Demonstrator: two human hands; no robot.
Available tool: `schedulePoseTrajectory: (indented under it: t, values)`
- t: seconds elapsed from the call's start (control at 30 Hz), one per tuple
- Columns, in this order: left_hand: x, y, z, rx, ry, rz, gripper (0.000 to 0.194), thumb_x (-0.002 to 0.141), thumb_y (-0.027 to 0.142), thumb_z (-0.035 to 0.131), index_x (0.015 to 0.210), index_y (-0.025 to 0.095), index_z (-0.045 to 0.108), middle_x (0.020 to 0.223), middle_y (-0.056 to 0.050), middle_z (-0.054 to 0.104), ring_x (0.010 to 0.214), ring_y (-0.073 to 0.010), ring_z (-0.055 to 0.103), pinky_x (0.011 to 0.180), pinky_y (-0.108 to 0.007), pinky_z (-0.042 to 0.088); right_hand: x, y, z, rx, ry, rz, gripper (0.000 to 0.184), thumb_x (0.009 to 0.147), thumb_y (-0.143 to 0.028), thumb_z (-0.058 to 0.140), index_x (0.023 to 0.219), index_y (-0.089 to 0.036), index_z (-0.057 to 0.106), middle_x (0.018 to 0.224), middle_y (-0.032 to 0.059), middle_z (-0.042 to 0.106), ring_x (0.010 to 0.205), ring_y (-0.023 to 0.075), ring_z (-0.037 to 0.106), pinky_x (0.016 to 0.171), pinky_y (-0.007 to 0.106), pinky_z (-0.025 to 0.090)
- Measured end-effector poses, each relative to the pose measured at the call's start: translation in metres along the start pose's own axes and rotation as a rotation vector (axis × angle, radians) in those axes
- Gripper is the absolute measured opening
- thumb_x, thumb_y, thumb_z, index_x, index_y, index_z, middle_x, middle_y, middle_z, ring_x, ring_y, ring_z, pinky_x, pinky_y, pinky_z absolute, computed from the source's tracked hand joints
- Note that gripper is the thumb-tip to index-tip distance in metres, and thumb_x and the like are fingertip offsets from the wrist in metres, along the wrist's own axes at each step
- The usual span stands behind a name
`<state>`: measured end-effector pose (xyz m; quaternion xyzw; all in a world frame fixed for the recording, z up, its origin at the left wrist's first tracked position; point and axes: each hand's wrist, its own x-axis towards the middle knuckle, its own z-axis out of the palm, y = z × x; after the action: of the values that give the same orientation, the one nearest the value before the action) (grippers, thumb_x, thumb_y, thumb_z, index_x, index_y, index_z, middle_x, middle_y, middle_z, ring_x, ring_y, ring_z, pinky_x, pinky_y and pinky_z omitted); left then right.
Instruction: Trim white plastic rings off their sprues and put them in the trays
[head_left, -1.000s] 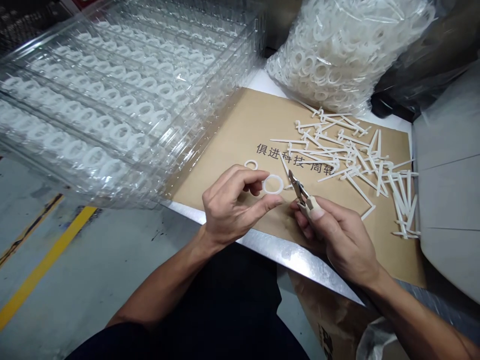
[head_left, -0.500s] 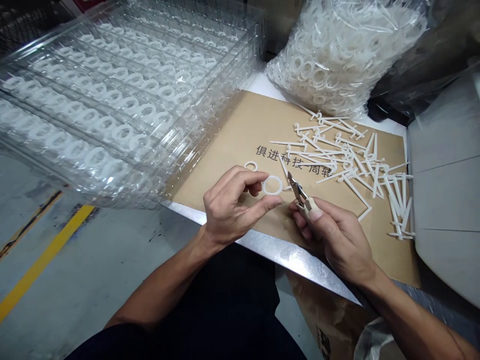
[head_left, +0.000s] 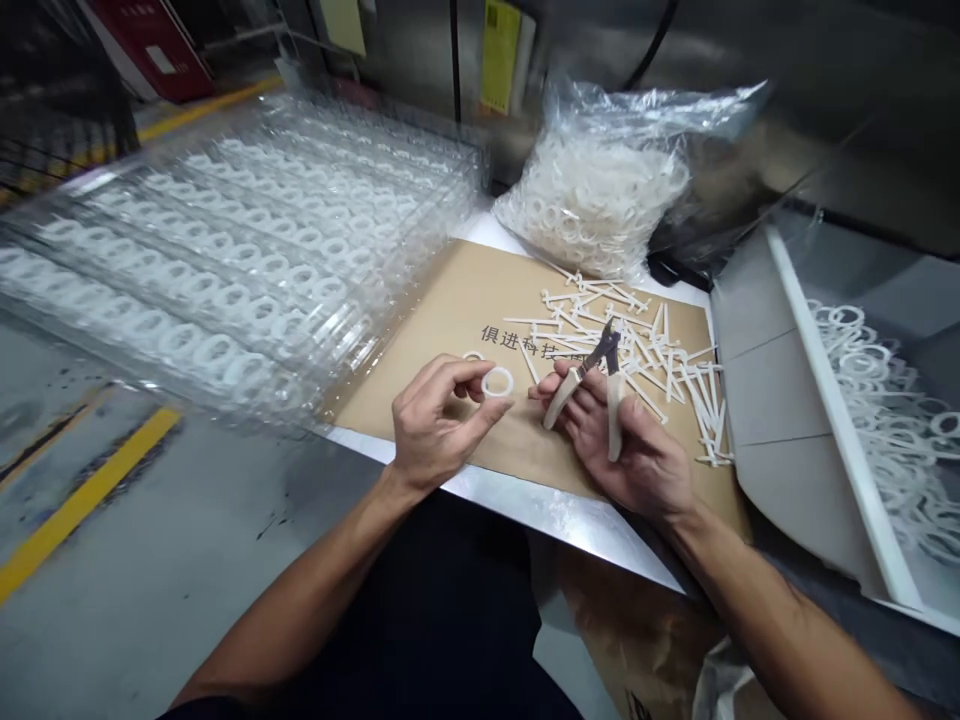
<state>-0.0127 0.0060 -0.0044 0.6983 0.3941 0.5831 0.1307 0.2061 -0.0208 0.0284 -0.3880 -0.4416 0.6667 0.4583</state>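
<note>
Between its thumb and fingers my left hand [head_left: 435, 415] pinches a white plastic ring [head_left: 497, 382], held upright above the brown cardboard [head_left: 420, 330]. A second ring [head_left: 473, 356] shows partly behind those fingers. My right hand [head_left: 626, 450] is turned palm up and holds a pair of side cutters [head_left: 577, 385], their pale handles spread and their dark jaws pointing away from me. Just beyond the cutters, many thin white plastic sprue pieces [head_left: 660, 350] lie scattered on the cardboard.
Stacked clear plastic trays [head_left: 300, 330] with rows of white rings stand at the left. A clear bag of rings [head_left: 592, 190] sits at the back. At the right, a white bin [head_left: 840, 440] holds many loose rings. The table's metal edge [head_left: 555, 510] runs in front of me.
The view has shifted, bringing the right-hand bin's contents into sight. My right hand has rolled palm up, and the cutters' handles have spread wide. My left hand still pinches the ring.
</note>
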Motion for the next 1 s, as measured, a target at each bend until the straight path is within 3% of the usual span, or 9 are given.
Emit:
schedulePoseTrajectory:
  t: [0.17, 0.37, 0.47, 0.67, 0.87, 1.0]
  values:
    - [0.001, 0.020, -0.018, -0.060, -0.059, 0.061, 0.027, 0.089, 0.027, 0.078, 0.113, 0.017, 0.070, 0.084, -0.003, 0.070, 0.074, -0.0133, 0.066, 0.070, -0.026, 0.056, -0.003, -0.002, -0.006, -0.017, -0.003, -0.068, 0.047, 0.095, -0.046, 0.060, 0.137, -0.025, 0.060, 0.139, 0.0142, 0.067, 0.137, 0.0341, 0.060, 0.121, 0.057, 0.040]
    - [-0.011, 0.023, -0.036, -0.023, -0.108, 0.071, 0.024, 0.090, 0.027, 0.076, 0.111, 0.017, 0.069, 0.080, -0.004, 0.070, 0.070, -0.0151, 0.066, 0.063, -0.027, 0.055, -0.001, 0.005, -0.018, -0.051, 0.093, -0.206, 0.030, 0.090, -0.025, 0.063, 0.119, -0.027, 0.068, 0.131, 0.0113, 0.069, 0.132, 0.0368, 0.062, 0.116, 0.061, 0.045]
    - [-0.014, 0.017, -0.036, -0.013, -0.110, 0.044, 0.024, 0.090, 0.028, 0.076, 0.111, 0.017, 0.069, 0.081, -0.004, 0.070, 0.070, -0.0157, 0.066, 0.063, -0.028, 0.055, 0.000, 0.008, -0.019, -0.156, 0.152, -0.240, 0.018, 0.099, -0.035, 0.058, 0.105, -0.025, 0.071, 0.118, 0.0108, 0.073, 0.123, 0.0348, 0.068, 0.114, 0.060, 0.048]
    - [-0.013, 0.010, -0.032, -0.031, -0.126, -0.004, 0.023, 0.090, 0.028, 0.075, 0.109, 0.018, 0.070, 0.081, -0.005, 0.069, 0.071, -0.0158, 0.065, 0.063, -0.028, 0.054, -0.001, -0.001, -0.009, -0.656, 0.266, -0.219, 0.040, 0.103, -0.054, 0.055, 0.105, -0.021, 0.078, 0.114, 0.0109, 0.078, 0.115, 0.0326, 0.071, 0.116, 0.058, 0.046]
    - [-0.016, 0.002, -0.031, -0.055, -0.117, -0.099, 0.022, 0.089, 0.027, 0.077, 0.106, 0.016, 0.071, 0.080, -0.003, 0.066, 0.070, -0.0127, 0.063, 0.063, -0.024, 0.051, 0.001, -0.013, -0.006, -0.849, 0.297, -0.219, 0.047, 0.102, -0.057, 0.053, 0.099, -0.021, 0.082, 0.104, 0.0087, 0.084, 0.103, 0.0311, 0.078, 0.096, 0.046, 0.062]
    - [-0.020, 0.002, -0.033, -0.059, -0.161, -0.116, 0.021, 0.091, 0.028, 0.076, 0.109, 0.017, 0.070, 0.082, -0.003, 0.066, 0.073, -0.0123, 0.063, 0.065, -0.023, 0.051, 0.005, -0.017, -0.005, -0.956, 0.263, -0.260, 0.045, 0.103, -0.052, 0.052, 0.098, -0.021, 0.084, 0.100, 0.0074, 0.085, 0.094, 0.0285, 0.081, 0.087, 0.039, 0.066]
